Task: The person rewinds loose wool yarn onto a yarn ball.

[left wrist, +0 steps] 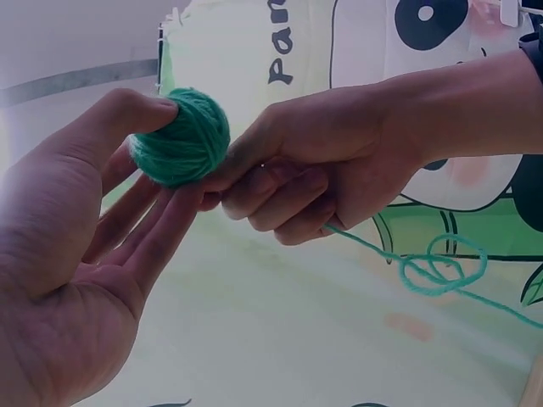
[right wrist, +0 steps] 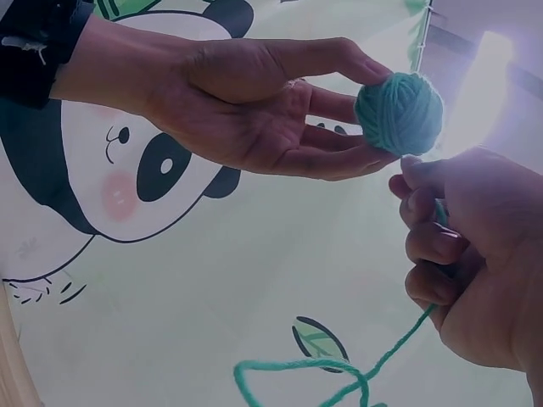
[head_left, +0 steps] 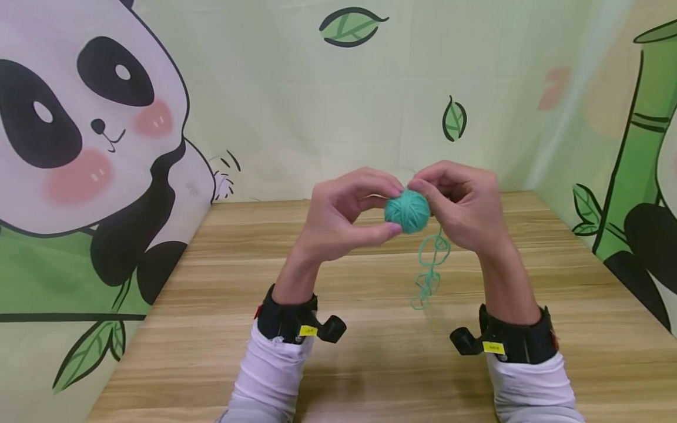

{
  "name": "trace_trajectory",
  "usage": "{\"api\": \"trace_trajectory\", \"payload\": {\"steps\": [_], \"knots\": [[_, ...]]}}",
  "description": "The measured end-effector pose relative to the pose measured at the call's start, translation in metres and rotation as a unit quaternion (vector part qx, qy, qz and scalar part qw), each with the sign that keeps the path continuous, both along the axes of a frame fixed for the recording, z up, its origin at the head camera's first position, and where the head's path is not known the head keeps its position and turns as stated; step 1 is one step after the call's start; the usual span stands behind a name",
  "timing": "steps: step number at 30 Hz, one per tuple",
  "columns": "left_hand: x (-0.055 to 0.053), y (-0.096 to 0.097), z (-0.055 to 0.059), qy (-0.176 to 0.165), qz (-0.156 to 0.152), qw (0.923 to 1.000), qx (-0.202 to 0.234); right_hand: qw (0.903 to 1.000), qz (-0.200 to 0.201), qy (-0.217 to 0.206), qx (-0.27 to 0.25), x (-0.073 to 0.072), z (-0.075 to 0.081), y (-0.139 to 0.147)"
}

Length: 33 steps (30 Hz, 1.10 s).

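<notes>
A small teal ball of yarn [head_left: 407, 211] is held up above the wooden table. My left hand [head_left: 349, 214] pinches it between the thumb and the fingertips, from the left side. On the other side, my right hand [head_left: 462, 202] has its fingers curled round the yarn strand [right wrist: 399, 343], thumb and index finger close against the ball. From below the right fist the loose strand hangs down in loops and tangles, as the head view shows. In the left wrist view the ball [left wrist: 182, 140] sits between the left thumb and fingers, with the right fingertips at its lower edge.
Beneath both hands lies a wood-grain table [head_left: 238, 352]. A pale green backdrop [head_left: 275, 88] with painted pandas, leaves and bamboo stands behind it and along both sides. Each wrist wears a black strap [head_left: 288, 314] with a small camera.
</notes>
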<state>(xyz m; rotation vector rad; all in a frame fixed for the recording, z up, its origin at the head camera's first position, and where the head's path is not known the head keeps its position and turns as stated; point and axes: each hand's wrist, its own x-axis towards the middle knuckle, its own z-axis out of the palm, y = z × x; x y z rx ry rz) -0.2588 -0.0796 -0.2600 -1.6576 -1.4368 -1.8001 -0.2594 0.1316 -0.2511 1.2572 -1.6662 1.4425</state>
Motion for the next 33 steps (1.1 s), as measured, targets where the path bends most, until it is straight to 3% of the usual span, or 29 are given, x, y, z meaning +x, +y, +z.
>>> {"api": "trace_trajectory", "payload": {"steps": [8, 19, 33], "knots": [[0.001, -0.0023, 0.0021, -0.014, 0.038, 0.9981, 0.046, 0.9977, -0.035, -0.028, 0.051, 0.001, -0.0017, 0.0008], [-0.0018, -0.0014, 0.0003, -0.023, 0.09, 0.991, 0.096, 0.9949, -0.005, -0.014, 0.1, -0.0008, -0.0038, -0.0005], [-0.0041, -0.0005, 0.0008, -0.004, 0.145, 0.9842, 0.101, 0.9884, 0.01, 0.022, 0.15, 0.0038, 0.0004, -0.0021]]}}
